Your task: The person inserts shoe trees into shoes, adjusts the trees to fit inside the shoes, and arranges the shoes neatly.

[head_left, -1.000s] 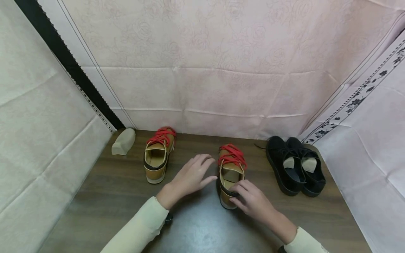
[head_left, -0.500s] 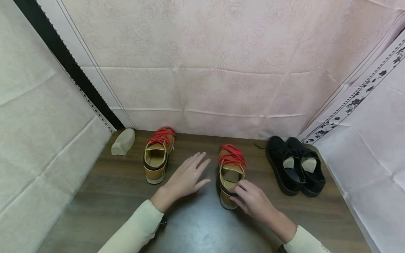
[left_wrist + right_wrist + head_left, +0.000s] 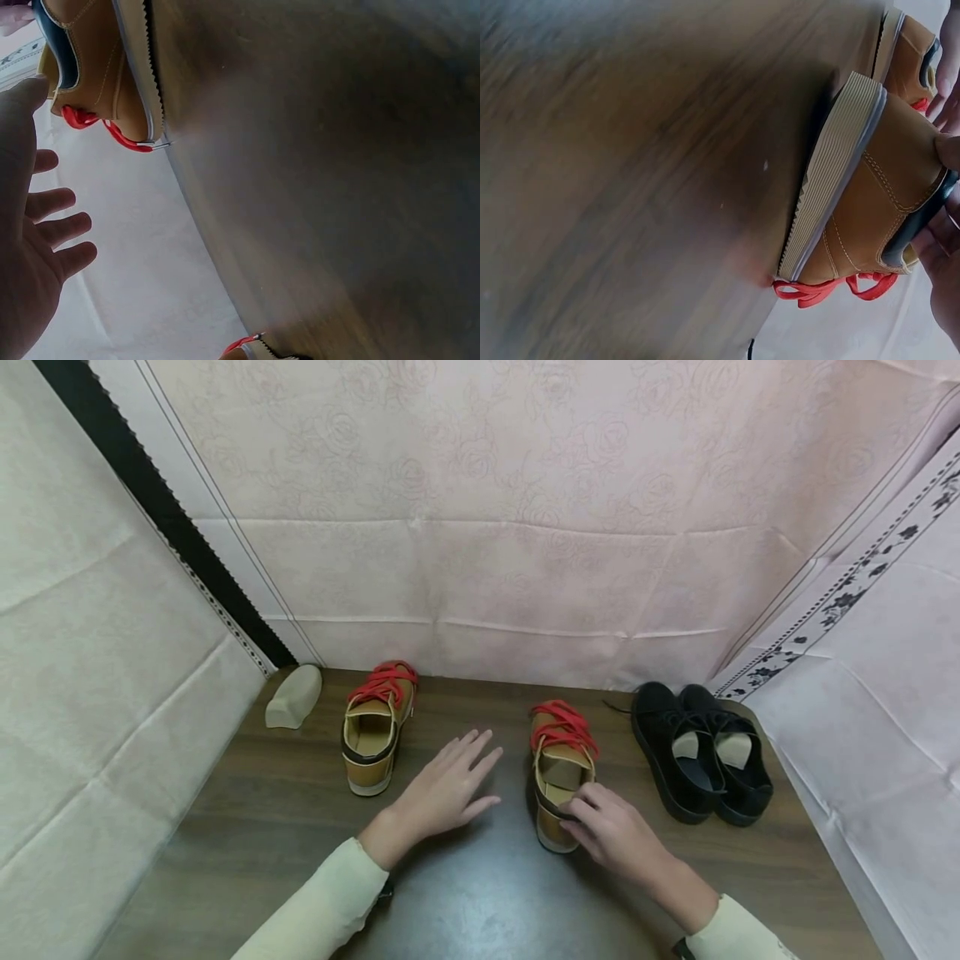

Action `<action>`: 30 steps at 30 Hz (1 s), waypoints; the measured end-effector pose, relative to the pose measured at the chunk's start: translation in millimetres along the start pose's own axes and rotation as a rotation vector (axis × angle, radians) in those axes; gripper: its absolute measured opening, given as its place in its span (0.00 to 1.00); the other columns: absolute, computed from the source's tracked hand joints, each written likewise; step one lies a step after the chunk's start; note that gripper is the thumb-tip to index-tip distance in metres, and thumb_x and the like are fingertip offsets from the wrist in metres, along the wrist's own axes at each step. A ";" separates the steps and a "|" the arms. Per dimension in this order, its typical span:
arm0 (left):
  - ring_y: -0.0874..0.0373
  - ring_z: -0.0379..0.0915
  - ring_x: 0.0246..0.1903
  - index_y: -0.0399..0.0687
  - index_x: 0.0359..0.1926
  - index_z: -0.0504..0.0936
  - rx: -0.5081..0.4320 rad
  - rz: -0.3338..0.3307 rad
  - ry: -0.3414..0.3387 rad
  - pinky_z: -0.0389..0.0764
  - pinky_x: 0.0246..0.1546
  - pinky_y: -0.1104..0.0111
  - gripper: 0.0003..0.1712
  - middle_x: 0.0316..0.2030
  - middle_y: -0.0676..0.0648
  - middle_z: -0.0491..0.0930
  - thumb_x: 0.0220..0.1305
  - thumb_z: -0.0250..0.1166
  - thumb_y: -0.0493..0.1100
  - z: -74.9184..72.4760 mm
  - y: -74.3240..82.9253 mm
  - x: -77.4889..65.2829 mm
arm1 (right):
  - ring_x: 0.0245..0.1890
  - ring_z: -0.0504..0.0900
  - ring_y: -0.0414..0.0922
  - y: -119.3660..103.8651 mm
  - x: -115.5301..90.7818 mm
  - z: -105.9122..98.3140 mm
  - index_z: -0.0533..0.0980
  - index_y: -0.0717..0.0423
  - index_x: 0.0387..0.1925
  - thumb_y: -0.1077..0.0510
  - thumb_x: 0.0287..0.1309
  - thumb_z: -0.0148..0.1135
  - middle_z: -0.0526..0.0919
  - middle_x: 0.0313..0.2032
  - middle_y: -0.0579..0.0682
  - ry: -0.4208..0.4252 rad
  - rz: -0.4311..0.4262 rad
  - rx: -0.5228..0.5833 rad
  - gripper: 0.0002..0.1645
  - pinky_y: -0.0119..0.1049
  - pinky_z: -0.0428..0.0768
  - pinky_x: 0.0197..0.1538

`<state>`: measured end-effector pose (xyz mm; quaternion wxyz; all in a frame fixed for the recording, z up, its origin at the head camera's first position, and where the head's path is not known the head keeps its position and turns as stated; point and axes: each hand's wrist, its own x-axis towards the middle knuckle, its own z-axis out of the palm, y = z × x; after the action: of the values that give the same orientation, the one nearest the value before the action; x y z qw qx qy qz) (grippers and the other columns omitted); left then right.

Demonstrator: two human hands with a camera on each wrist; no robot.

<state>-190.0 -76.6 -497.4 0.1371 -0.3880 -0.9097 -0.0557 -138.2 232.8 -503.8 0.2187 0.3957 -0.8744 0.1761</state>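
Observation:
A tan shoe with red laces [image 3: 557, 835] stands in the middle of the wooden surface. My right hand [image 3: 618, 835] pinches its heel collar, thumb outside and fingers inside, as the right wrist view shows on the shoe's tan side [image 3: 889, 150]. To the left of that shoe my left hand [image 3: 438, 789] hovers with fingers spread and nothing in it. In the left wrist view the fingers of the left hand [image 3: 30, 247] are apart from the shoe [image 3: 105, 67]. The matching tan shoe [image 3: 369, 772] stands farther left, untouched.
A pale shoe insert [image 3: 294, 697] lies at the far left corner. On the right, a pair of black lace-up shoes [image 3: 667, 777] stands side by side, with pale inserts inside. Cloth-covered walls [image 3: 480, 585] close in the wooden surface [image 3: 300, 860] at the back and sides.
The right hand has shifted the held shoe slightly to the right. My left hand has drawn back a little to the left, away from that shoe.

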 end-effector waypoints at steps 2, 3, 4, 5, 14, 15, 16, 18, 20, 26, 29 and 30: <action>0.39 0.62 0.74 0.45 0.75 0.68 0.007 0.001 -0.010 0.69 0.71 0.47 0.42 0.76 0.35 0.62 0.72 0.60 0.66 1.0 1.1 -0.3 | 0.34 0.76 0.37 2.4 -0.9 -1.6 0.83 0.50 0.39 0.60 0.50 0.79 0.78 0.37 0.42 0.009 0.000 -0.010 0.15 0.31 0.78 0.36; 0.39 0.62 0.74 0.45 0.75 0.68 0.009 0.001 -0.015 0.69 0.71 0.47 0.42 0.76 0.35 0.62 0.72 0.60 0.65 1.6 1.6 -0.3 | 0.34 0.76 0.37 3.5 -1.4 -2.4 0.83 0.50 0.39 0.60 0.50 0.79 0.78 0.37 0.42 0.013 0.003 -0.013 0.15 0.31 0.78 0.36; 0.38 0.62 0.74 0.45 0.75 0.68 0.011 0.002 -0.018 0.68 0.71 0.48 0.42 0.76 0.35 0.62 0.73 0.60 0.65 2.2 2.3 -0.3 | 0.34 0.76 0.37 4.7 -2.0 -3.2 0.83 0.50 0.39 0.60 0.50 0.79 0.78 0.37 0.42 0.017 0.004 -0.017 0.15 0.31 0.78 0.36; 0.38 0.62 0.74 0.45 0.75 0.68 0.007 0.004 -0.017 0.68 0.71 0.47 0.42 0.76 0.35 0.62 0.72 0.60 0.65 2.8 3.0 -0.1 | 0.34 0.76 0.37 6.0 -2.6 -3.9 0.83 0.50 0.39 0.60 0.50 0.79 0.78 0.37 0.43 0.021 0.003 -0.020 0.15 0.32 0.78 0.35; 0.38 0.63 0.74 0.45 0.75 0.68 0.014 0.019 -0.021 0.68 0.72 0.48 0.41 0.76 0.35 0.63 0.72 0.61 0.65 4.7 8.1 3.9 | 0.34 0.77 0.38 18.7 -9.6 -7.6 0.82 0.50 0.37 0.59 0.52 0.77 0.79 0.36 0.43 0.044 0.019 -0.035 0.11 0.34 0.79 0.36; 0.38 0.63 0.74 0.45 0.75 0.68 0.014 0.021 -0.018 0.68 0.72 0.48 0.41 0.76 0.35 0.63 0.72 0.61 0.65 4.8 8.6 4.5 | 0.34 0.77 0.38 20.2 -10.2 -7.8 0.82 0.50 0.37 0.59 0.52 0.77 0.79 0.36 0.43 0.050 0.016 -0.038 0.11 0.34 0.79 0.36; 0.38 0.63 0.74 0.45 0.75 0.68 0.011 0.024 -0.018 0.68 0.72 0.48 0.41 0.76 0.35 0.63 0.72 0.60 0.65 4.9 9.2 5.1 | 0.34 0.78 0.39 21.7 -10.6 -7.9 0.82 0.50 0.37 0.59 0.53 0.76 0.79 0.36 0.43 0.057 0.013 -0.044 0.11 0.35 0.80 0.36; 0.38 0.63 0.74 0.44 0.75 0.68 0.006 0.030 -0.016 0.68 0.72 0.47 0.42 0.76 0.34 0.63 0.72 0.60 0.64 5.3 10.3 6.6 | 0.34 0.78 0.39 24.8 -10.8 -8.1 0.82 0.50 0.37 0.58 0.53 0.76 0.79 0.35 0.43 0.078 -0.001 -0.053 0.10 0.36 0.80 0.35; 0.37 0.63 0.74 0.44 0.76 0.67 0.001 0.030 -0.018 0.68 0.72 0.47 0.42 0.76 0.34 0.62 0.73 0.60 0.64 5.5 11.6 8.3 | 0.34 0.78 0.39 27.6 -10.7 -8.9 0.83 0.51 0.37 0.59 0.52 0.76 0.79 0.35 0.43 0.094 -0.012 -0.064 0.10 0.36 0.79 0.35; 0.39 0.59 0.76 0.46 0.78 0.64 0.014 0.007 -0.069 0.65 0.74 0.48 0.41 0.77 0.35 0.59 0.75 0.56 0.65 8.3 15.7 11.7 | 0.35 0.78 0.40 34.3 -12.7 -13.1 0.82 0.51 0.37 0.60 0.51 0.77 0.79 0.35 0.44 0.063 0.030 -0.074 0.12 0.36 0.80 0.36; 0.39 0.57 0.77 0.47 0.79 0.62 0.021 0.000 -0.090 0.63 0.75 0.48 0.41 0.78 0.36 0.58 0.77 0.53 0.65 10.3 17.6 12.8 | 0.35 0.78 0.40 38.4 -14.7 -13.9 0.82 0.51 0.38 0.60 0.52 0.77 0.79 0.36 0.44 0.083 0.029 -0.085 0.12 0.36 0.79 0.36; 0.39 0.57 0.77 0.47 0.79 0.62 0.021 -0.001 -0.090 0.62 0.75 0.48 0.40 0.78 0.36 0.58 0.77 0.53 0.65 10.6 18.3 13.2 | 0.35 0.78 0.40 39.7 -15.3 -14.1 0.83 0.51 0.38 0.60 0.52 0.76 0.79 0.36 0.44 0.095 0.026 -0.088 0.11 0.36 0.79 0.36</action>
<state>-187.7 -52.6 -503.7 0.1001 -0.3884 -0.9156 -0.0286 -156.3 273.8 -505.3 0.2748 0.3656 -0.8750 0.1587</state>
